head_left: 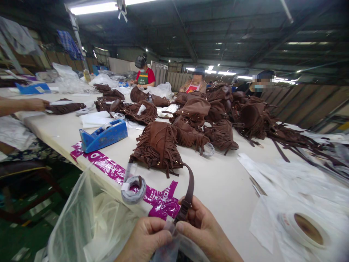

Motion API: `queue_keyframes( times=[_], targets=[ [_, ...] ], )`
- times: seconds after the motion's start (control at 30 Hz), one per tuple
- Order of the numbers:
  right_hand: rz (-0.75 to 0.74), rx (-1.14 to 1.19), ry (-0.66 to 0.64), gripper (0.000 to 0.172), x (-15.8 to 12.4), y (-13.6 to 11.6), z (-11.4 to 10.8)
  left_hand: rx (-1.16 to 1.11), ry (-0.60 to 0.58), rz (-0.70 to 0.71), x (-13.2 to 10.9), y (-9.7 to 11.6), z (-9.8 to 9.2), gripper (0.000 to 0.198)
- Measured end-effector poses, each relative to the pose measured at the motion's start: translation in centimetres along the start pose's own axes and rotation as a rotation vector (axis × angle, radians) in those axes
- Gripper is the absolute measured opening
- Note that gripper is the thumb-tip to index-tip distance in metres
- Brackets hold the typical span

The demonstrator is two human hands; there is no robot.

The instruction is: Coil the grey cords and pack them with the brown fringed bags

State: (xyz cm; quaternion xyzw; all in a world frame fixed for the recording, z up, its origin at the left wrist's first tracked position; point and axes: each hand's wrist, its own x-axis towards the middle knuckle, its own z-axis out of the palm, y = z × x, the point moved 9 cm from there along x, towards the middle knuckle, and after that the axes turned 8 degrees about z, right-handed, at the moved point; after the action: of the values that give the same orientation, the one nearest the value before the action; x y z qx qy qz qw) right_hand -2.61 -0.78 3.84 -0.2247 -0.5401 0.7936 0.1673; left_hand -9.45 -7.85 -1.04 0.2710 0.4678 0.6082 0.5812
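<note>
A brown fringed bag (160, 145) lies on the table in front of me, and its brown strap (190, 183) curves down to my hands. My right hand (203, 227) is closed on the strap near a dark buckle (183, 209). Beside it, my left hand (151, 233) pinches a piece of translucent plastic (170, 227) against the strap end. More of that plastic hangs below the fingers, partly hidden by them. To the left, a coil wrapped in plastic (133, 189) rests at the table edge, apparently joined to the bag's other side.
A blue tape dispenser (103, 136) stands on the left over purple tape (109, 165). Several brown bags (196, 109) are piled behind. White sheets and a tape roll (305, 229) lie right. A plastic bag (89, 218) hangs at the edge. Another person's hand (38, 104) reaches in left.
</note>
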Motion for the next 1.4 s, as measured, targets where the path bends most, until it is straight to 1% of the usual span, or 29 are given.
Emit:
queue_keyframes(
  times=[0.07, 0.13, 0.2, 0.27, 0.37, 0.5, 0.63, 0.8, 0.87, 0.93, 1.03, 1.1, 1.17, 1.27, 1.4],
  targets=[
    [0.004, -0.041, 0.007, 0.052, -0.3, -0.2, -0.2, -0.035, -0.014, -0.014, 0.0, 0.0, 0.5, 0.035],
    [0.042, -0.130, 0.077, 0.045, -0.5, 0.0, -1.2, -0.055, -0.034, -0.030, -0.1, 0.0, 1.0, 0.037],
    [0.077, -0.189, 0.140, 0.043, -0.8, 0.3, -2.0, -0.064, -0.053, -0.041, -0.2, 0.0, 1.4, 0.038],
    [0.081, -0.203, 0.169, 0.043, -0.9, 0.3, -2.4, -0.062, -0.069, -0.045, -0.2, -0.1, 1.7, 0.039],
    [0.081, -0.224, 0.179, 0.042, -0.7, -0.2, -2.2, -0.042, -0.087, -0.044, -0.1, -0.6, 1.7, 0.043],
    [0.072, -0.247, 0.181, 0.037, -0.4, -1.2, -1.9, -0.049, -0.110, -0.030, 0.3, -1.3, 1.6, 0.048],
    [0.065, -0.216, 0.167, 0.035, -0.3, -1.1, -1.8, -0.071, -0.075, -0.029, 0.5, -1.9, 1.2, 0.048],
    [0.046, -0.179, 0.156, 0.033, -0.5, -0.8, -1.9, -0.126, -0.055, -0.055, 1.1, -2.7, 1.5, 0.050],
    [0.053, -0.226, 0.172, 0.035, -0.9, -0.7, -2.3, -0.135, -0.057, -0.060, 1.5, -3.0, 1.7, 0.050],
    [0.089, -0.246, 0.208, 0.041, -1.4, -0.1, -3.4, -0.145, -0.078, -0.049, 1.9, -3.1, 2.0, 0.050],
    [0.149, -0.179, 0.214, 0.052, -2.1, 1.4, -4.8, -0.149, -0.089, -0.019, 2.4, -3.2, 2.1, 0.051],
    [0.150, -0.137, 0.216, 0.059, -2.3, 2.3, -5.5, -0.139, -0.085, -0.005, 2.6, -3.2, 2.1, 0.050],
    [0.126, -0.112, 0.250, 0.059, -2.4, 2.7, -6.0, -0.127, -0.098, -0.007, 2.7, -3.2, 2.3, 0.050],
    [0.082, -0.089, 0.296, 0.056, -2.3, 2.4, -6.2, -0.104, -0.133, -0.009, 2.8, -2.6, 2.9, 0.050],
    [0.080, -0.086, 0.279, 0.053, -2.0, 1.6, -5.9, -0.062, -0.164, -0.005, 3.3, -2.0, 3.4, 0.051]
  ],
)
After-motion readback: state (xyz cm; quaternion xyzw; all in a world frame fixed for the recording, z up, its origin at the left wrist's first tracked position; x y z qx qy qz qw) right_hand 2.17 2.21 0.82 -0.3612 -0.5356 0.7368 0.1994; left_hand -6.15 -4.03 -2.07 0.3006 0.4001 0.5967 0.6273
